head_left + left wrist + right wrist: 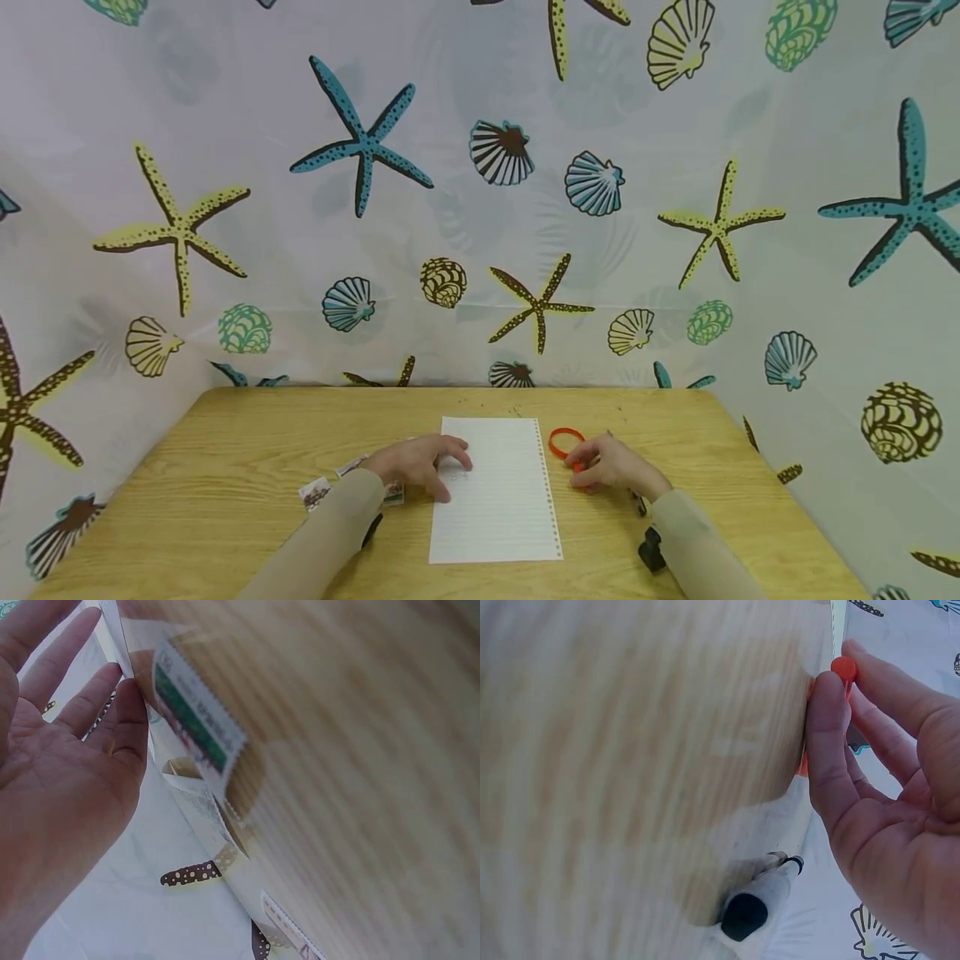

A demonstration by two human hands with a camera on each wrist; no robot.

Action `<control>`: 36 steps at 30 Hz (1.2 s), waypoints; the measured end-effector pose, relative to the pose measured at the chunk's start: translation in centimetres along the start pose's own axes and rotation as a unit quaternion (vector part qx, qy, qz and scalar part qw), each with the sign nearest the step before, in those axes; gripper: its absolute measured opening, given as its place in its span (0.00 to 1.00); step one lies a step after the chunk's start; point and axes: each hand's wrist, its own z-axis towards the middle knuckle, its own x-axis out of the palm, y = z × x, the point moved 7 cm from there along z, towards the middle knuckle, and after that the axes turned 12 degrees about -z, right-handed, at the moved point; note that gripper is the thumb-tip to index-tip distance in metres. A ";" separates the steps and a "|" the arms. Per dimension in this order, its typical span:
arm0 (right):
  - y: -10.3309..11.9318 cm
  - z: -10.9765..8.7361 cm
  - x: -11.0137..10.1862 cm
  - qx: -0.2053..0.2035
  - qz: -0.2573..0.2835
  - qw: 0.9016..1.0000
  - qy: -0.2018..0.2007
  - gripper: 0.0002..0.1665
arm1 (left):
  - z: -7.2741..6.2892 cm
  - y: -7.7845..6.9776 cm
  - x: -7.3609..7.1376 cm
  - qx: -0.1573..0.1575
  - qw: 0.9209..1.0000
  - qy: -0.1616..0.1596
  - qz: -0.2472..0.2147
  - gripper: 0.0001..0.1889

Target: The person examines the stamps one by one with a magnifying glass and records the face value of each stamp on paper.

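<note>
A red magnifying glass (564,431) lies to the right of a lined sheet of paper (498,525). My right hand (613,465) pinches its handle between thumb and fingers, and the round red handle end (844,668) shows at the fingertips in the right wrist view. My left hand (408,463) reaches over the left edge of the sheet with loosely spread fingers, holding nothing. A little handwriting (459,477) is on the sheet near those fingers. Close by the left hand lies a postage stamp (196,716) with perforated edges, partly covered in the head view.
More stamps (314,493) lie on the wooden table (225,500) left of the left hand. A pen (754,911) with a black end lies beside the right wrist. Behind the table hangs a white curtain (450,233) printed with shells and starfish.
</note>
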 end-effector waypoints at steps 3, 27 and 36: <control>0.1 -0.1 0.1 -0.004 0.002 1.000 0.003 0.16 | -0.2 -0.2 0.1 0.001 1.000 0.001 0.002 0.22; -0.3 0.0 0.0 -0.013 0.019 1.000 0.010 0.17 | -0.1 -0.1 0.1 -0.008 1.000 0.003 -0.010 0.22; -0.6 -0.5 -1.4 -0.022 0.009 1.000 0.006 0.21 | 0.0 0.1 0.1 -0.009 1.000 0.003 -0.006 0.21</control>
